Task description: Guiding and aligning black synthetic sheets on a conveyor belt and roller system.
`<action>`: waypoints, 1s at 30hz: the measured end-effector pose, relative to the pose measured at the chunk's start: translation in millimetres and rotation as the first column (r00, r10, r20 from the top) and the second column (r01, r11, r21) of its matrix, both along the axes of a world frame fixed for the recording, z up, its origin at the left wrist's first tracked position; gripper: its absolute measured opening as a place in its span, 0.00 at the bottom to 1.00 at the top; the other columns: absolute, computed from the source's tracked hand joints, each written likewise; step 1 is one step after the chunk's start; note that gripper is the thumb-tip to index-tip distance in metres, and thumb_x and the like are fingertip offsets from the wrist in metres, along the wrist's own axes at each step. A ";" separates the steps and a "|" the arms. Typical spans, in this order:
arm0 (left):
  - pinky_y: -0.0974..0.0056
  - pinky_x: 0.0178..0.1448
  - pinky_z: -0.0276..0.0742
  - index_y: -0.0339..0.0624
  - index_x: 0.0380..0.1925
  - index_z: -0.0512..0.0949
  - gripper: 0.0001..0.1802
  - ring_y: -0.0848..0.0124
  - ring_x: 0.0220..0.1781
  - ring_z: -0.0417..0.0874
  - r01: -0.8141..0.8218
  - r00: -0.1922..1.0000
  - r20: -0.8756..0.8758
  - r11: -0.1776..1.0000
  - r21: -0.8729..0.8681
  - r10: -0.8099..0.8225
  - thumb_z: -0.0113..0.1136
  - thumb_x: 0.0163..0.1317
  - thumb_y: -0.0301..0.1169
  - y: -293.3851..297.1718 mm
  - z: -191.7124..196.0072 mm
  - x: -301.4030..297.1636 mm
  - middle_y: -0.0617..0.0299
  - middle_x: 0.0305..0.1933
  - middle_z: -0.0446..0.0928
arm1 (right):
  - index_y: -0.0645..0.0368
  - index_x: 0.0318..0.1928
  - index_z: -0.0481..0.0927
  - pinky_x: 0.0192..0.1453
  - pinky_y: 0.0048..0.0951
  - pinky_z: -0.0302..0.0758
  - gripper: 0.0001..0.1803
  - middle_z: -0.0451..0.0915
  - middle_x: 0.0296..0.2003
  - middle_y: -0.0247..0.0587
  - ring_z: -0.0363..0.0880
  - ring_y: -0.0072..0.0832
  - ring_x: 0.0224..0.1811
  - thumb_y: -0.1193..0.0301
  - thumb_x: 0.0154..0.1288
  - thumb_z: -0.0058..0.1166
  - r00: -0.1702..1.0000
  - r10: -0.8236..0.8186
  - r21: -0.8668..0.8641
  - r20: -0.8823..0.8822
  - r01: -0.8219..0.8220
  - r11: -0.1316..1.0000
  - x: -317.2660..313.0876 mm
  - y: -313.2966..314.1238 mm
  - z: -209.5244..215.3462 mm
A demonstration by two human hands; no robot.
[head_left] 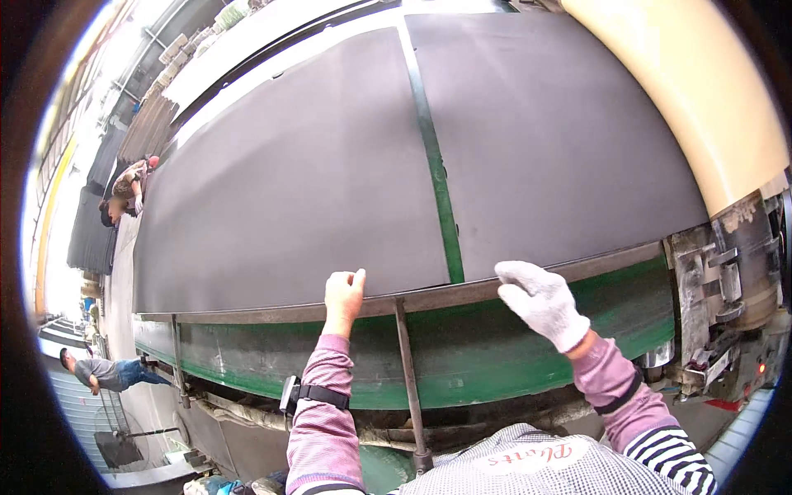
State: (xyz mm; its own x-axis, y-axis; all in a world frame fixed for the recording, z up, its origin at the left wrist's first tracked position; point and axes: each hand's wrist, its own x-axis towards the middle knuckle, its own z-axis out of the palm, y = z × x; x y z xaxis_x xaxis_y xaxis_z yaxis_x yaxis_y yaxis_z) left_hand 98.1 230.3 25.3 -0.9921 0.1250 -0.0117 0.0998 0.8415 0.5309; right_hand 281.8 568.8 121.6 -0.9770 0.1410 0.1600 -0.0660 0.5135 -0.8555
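Note:
My left hand [343,295], bare, is at the front edge of the left dark grey sheet [297,165], fingers loosely bent and thumb apart. I see nothing in it, and whether it touches the sheet I cannot tell. To the right, my right hand [544,304] wears a white knit glove. It hovers by the front edge of the right dark grey sheet [553,132], with a gap between thumb and fingers and nothing held. Both sheets lie flat side by side, a narrow strip of green belt [436,165] showing between them.
A big cream-coloured roller [701,91] and machine parts [718,289] stand at the right. A metal post [407,363] rises before the green belt's side. One person [128,191] bends at the far left sheet end; another [115,371] stands lower left. Stacked sheets [92,227] lie beyond.

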 end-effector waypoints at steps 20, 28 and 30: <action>0.51 0.56 0.74 0.36 0.38 0.79 0.28 0.51 0.51 0.77 -0.188 0.980 -0.028 0.871 -0.455 0.197 0.57 0.57 0.54 -86.6 18.0 6.1 0.46 0.45 0.76 | 0.57 0.62 0.68 0.69 0.35 0.65 0.40 0.64 0.65 0.46 0.65 0.41 0.66 0.73 0.43 0.64 0.777 -0.405 0.740 0.482 -0.113 0.663 -22.9 172.2 -47.7; 0.54 0.60 0.71 0.38 0.42 0.83 0.23 0.53 0.53 0.77 0.202 0.979 0.092 0.935 -0.293 -0.183 0.58 0.60 0.48 -37.5 40.4 23.6 0.47 0.47 0.80 | 0.50 0.41 0.80 0.44 0.43 0.78 0.21 0.79 0.40 0.44 0.81 0.42 0.45 0.53 0.50 0.58 0.782 -0.454 0.708 0.427 0.023 0.705 -45.9 152.1 1.6; 0.51 0.63 0.67 0.48 0.46 0.84 0.19 0.50 0.59 0.72 0.307 0.949 0.042 0.888 -0.343 -0.312 0.57 0.62 0.46 -33.2 8.1 0.1 0.43 0.55 0.74 | 0.51 0.44 0.80 0.46 0.42 0.79 0.21 0.80 0.42 0.44 0.81 0.41 0.46 0.54 0.51 0.59 0.689 -0.573 0.713 0.444 0.116 0.692 -33.7 184.0 -7.3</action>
